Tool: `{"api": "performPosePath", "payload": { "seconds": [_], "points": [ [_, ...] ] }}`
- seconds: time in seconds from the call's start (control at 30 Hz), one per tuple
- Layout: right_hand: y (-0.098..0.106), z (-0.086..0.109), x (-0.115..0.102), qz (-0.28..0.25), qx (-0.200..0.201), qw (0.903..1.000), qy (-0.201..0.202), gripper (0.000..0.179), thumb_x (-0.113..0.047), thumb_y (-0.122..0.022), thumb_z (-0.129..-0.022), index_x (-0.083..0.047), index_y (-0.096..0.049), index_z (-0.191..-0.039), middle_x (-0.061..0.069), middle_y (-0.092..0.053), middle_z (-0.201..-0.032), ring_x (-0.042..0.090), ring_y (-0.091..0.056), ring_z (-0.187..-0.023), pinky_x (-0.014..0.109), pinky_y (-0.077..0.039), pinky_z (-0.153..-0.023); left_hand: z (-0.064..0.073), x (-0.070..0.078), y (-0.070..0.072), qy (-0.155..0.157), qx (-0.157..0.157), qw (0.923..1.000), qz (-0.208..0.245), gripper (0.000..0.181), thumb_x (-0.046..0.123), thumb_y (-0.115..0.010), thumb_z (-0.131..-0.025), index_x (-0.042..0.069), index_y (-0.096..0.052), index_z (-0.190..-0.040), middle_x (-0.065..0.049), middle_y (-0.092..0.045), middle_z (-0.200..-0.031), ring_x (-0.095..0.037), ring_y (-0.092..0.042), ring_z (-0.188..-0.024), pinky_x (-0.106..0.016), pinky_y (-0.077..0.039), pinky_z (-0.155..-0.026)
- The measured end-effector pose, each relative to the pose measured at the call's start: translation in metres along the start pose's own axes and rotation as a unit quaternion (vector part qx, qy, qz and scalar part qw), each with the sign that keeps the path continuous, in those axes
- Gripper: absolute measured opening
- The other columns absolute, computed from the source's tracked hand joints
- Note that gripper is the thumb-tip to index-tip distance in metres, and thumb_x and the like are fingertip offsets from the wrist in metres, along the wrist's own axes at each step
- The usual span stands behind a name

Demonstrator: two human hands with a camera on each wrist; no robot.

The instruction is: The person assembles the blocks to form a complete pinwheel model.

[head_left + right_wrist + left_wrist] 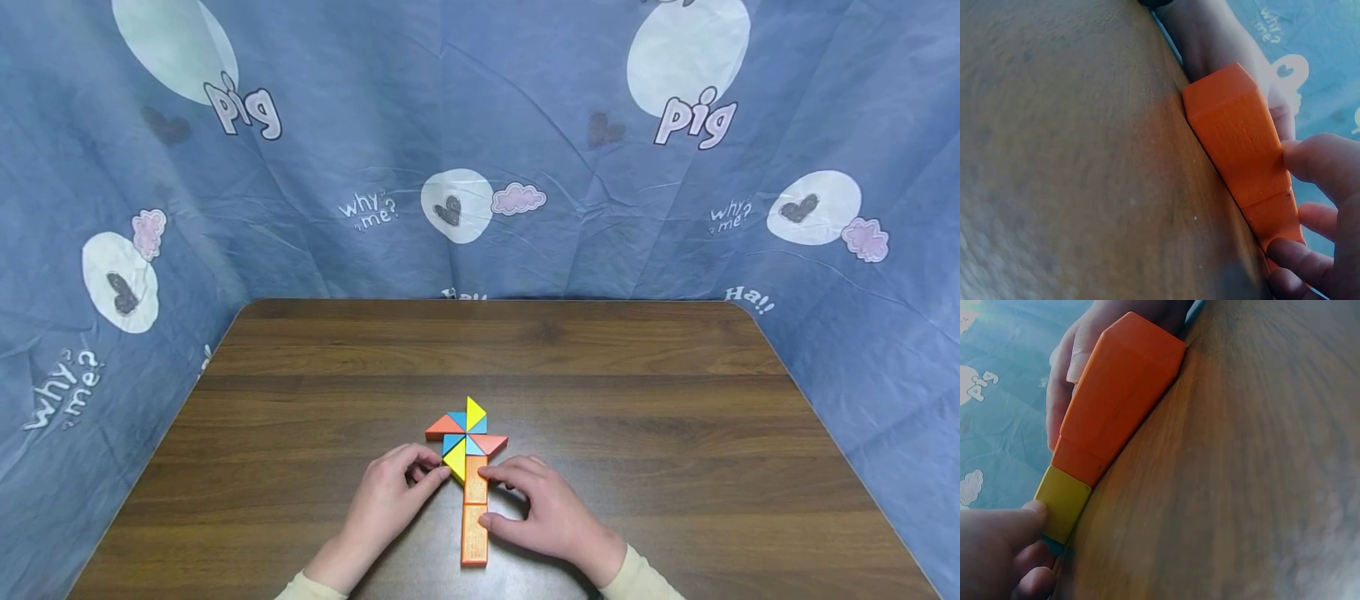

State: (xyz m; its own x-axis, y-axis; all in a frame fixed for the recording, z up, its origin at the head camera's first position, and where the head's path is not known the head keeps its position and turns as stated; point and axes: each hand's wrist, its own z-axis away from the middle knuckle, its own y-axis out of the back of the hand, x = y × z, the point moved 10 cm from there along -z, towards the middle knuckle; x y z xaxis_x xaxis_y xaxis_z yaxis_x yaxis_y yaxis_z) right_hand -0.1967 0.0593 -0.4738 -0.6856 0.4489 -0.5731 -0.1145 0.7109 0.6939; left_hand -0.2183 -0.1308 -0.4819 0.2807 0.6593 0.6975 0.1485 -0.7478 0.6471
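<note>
Flat on the table lies a pinwheel of triangular blocks, with blue triangles (452, 442) at its centre. Its outer blades are an upper yellow triangle (476, 413), a left red triangle (442, 427), a right red triangle (491, 444) and a lower yellow triangle (457, 461). Two orange rectangular blocks (475, 537) stand end to end below it, like a stem. My left hand (392, 490) touches the lower yellow triangle's left side with thumb and fingertips. From the right, my right hand (546, 508) rests thumb and fingertips against the orange blocks' long edge.
The brown wooden table (637, 375) extends around the blocks on every side. Beyond its back and side edges hangs a blue printed cloth (555, 275).
</note>
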Motion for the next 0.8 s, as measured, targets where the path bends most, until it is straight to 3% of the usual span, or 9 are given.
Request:
{"api": "performPosePath", "payload": {
  "seconds": [0.17,0.47,0.8],
  "points": [
    [0.0006,-0.0008,-0.0017,-0.003,0.002,1.0000,0.004,0.047,-0.042,-0.077,-0.085,-0.022,-0.067,-0.127,-0.010,-0.064,-0.108,0.006,-0.055,-0.097,0.024,-0.047,-0.083,0.0005,0.0016,0.0011,-0.009,0.005,0.9999,0.011,0.020,0.024,-0.087,-0.077,0.025,-0.069,-0.086,0.019,-0.063,-0.081,0.003,-0.057,-0.067,-0.022,-0.049,-0.062],
    [0.0013,-0.0006,-0.0016,-0.005,0.000,1.0000,-0.002,0.047,-0.042,-0.077,-0.085,-0.022,-0.067,-0.127,-0.010,-0.064,-0.107,0.006,-0.055,-0.096,0.025,-0.047,-0.083,-0.0010,0.0005,-0.0015,0.019,0.002,0.9998,-0.009,0.022,0.034,-0.087,-0.077,0.034,-0.065,-0.079,0.023,-0.058,-0.075,0.001,-0.054,-0.066,-0.021,-0.047,-0.061],
    [0.0013,-0.0007,-0.0014,-0.003,-0.001,1.0000,-0.001,0.047,-0.042,-0.076,-0.085,-0.022,-0.067,-0.127,-0.011,-0.064,-0.107,0.006,-0.055,-0.097,0.025,-0.047,-0.084,-0.0010,0.0021,-0.0008,0.023,0.004,0.9995,-0.020,0.022,0.034,-0.086,-0.078,0.034,-0.064,-0.078,0.024,-0.056,-0.073,0.002,-0.054,-0.065,-0.021,-0.047,-0.062]
  ]
}}
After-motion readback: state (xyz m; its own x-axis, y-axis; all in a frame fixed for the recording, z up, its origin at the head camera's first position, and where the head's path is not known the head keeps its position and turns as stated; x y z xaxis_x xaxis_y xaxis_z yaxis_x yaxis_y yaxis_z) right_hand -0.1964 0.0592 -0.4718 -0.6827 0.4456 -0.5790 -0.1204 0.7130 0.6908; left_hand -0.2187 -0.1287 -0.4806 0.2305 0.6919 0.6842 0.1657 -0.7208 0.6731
